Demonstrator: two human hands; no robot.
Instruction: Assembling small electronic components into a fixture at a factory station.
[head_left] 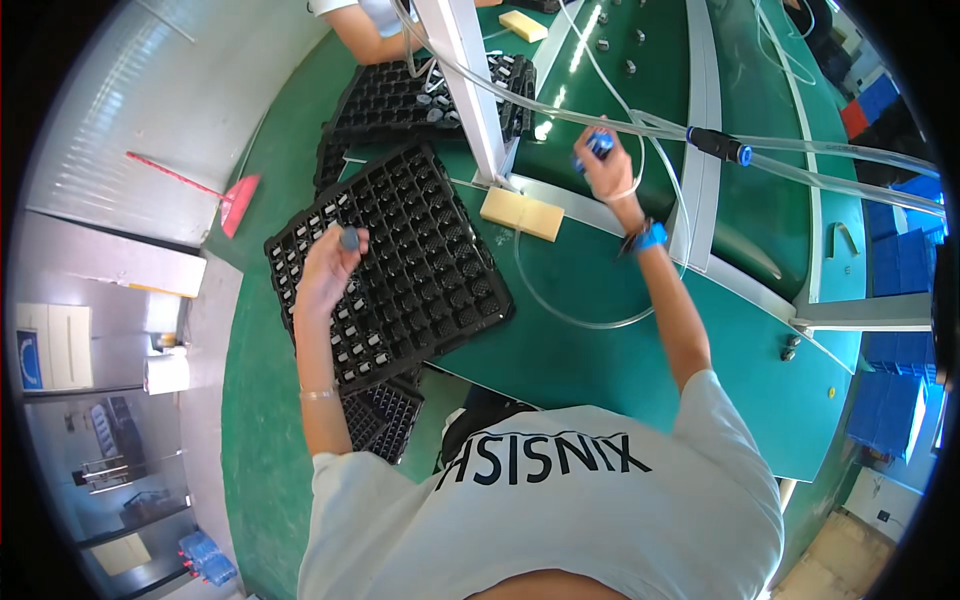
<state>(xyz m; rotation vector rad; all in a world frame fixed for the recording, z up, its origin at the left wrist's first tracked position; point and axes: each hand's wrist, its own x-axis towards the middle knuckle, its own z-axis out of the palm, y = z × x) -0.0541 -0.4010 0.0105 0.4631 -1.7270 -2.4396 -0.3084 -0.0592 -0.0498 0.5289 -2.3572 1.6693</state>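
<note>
My left hand (327, 272) is over the left part of a black compartment tray (425, 250), its fingers closed on a small grey cylindrical metal part (349, 238). Similar silvery parts (345, 355) fill pockets along the tray's left and lower-left side; pockets toward the right hold none. Farther off to the right, my right hand (610, 175) is wrapped around a small blue hand tool (594, 149) above the green bench surface. Its exact kind is partly hidden by my fingers. A thin clear hose (640, 310) loops close by my right wrist.
Yellow sponge-like blocks (522, 214) lie near a white post (460, 90). Another loaded black tray (390, 105) sits at the far side, beside another person's arm (360, 35). Clear hoses meet at a black-and-blue connector (718, 145). Loose metal parts (790, 348) lie at right.
</note>
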